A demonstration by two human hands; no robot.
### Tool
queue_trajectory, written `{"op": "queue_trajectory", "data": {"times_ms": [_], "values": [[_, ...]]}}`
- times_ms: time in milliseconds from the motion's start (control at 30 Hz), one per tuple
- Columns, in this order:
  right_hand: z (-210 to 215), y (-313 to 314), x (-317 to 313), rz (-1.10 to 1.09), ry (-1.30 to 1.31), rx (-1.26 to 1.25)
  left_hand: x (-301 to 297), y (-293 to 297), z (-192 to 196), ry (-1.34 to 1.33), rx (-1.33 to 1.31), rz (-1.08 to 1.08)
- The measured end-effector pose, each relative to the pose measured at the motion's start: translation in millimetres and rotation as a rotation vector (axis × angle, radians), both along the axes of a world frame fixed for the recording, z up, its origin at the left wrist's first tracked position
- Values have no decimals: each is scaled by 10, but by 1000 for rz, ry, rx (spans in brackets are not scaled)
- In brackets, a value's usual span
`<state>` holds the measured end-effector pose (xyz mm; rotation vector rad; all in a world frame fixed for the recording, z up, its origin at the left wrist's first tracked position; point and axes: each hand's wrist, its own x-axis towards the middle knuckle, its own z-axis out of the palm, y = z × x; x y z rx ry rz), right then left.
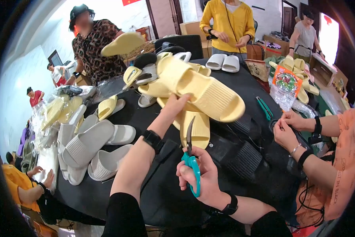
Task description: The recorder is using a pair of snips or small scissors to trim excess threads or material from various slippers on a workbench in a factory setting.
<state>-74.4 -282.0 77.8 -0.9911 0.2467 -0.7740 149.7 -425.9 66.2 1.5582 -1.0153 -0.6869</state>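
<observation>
Yellow slipper [215, 94] sits pinched in my left hand [176, 106]; my right hand [205, 173] grips scissors [190, 160], which I should point clear of it.

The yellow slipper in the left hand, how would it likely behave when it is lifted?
The yellow slipper is probably light, as the left hand alone seems to hold it. It looks unbent, suggesting some stiffness. The ribbed strap should reduce slipping.

bright light, white glare at upper-right opening [330, 37] (edges bowed, dark)
</observation>
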Motion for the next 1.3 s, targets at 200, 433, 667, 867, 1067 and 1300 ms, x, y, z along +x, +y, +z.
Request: {"op": "queue_trajectory", "data": {"times_ms": [200,433,667,867,1067,1300], "values": [[17,8,55,-62,8,-46,-117,-261,51,-492,187,68],[-51,-40,84,-104,25,-70,-20,-311,74,-339,-253,-47],[-144,-16,138,-57,42,-71,316,29,-190,-547,-390,117],[-151,9,137,-8,37,-46,424,160,-353,-298,-80,305],[-115,31,123,-15,29,-45,224,15,-552,-538,18,226],[-80,-16,100,-35,61,-47,296,-8,-246,-414,-165,64]]}}
